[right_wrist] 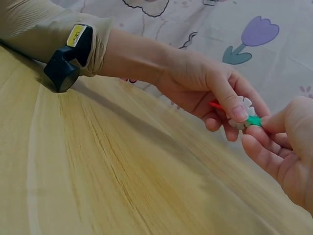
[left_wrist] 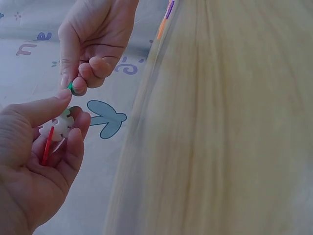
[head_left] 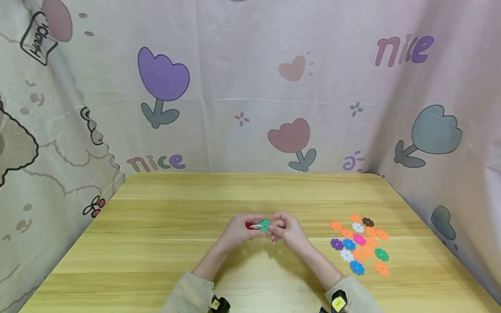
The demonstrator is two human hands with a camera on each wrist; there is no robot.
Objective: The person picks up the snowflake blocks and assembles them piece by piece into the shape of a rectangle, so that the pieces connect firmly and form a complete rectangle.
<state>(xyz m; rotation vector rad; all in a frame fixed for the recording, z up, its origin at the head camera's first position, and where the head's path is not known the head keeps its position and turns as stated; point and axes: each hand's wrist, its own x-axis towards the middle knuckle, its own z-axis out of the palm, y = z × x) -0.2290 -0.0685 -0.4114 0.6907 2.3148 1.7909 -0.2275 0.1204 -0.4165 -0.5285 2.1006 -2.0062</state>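
Note:
Above the middle of the table, my left hand (head_left: 239,231) grips a white notched disc (left_wrist: 59,128) between thumb and fingers. A red disc (left_wrist: 48,146) stands edge-on against the white one, partly covered by the palm and fingers. My right hand (head_left: 288,231) pinches a green notched disc (head_left: 264,225) between thumb and index finger. In the right wrist view the green disc (right_wrist: 254,120) touches the white disc's edge; whether their slots interlock cannot be told. Both hands are close together, fingertips nearly meeting.
To the right on the wooden table (head_left: 164,261) lies a loose group of notched discs, several orange (head_left: 382,268), plus blue (head_left: 357,268), white (head_left: 346,255), purple (head_left: 336,244), pink (head_left: 359,239), green (head_left: 382,254) and brown (head_left: 368,222). A printed curtain (head_left: 235,87) hangs behind the table.

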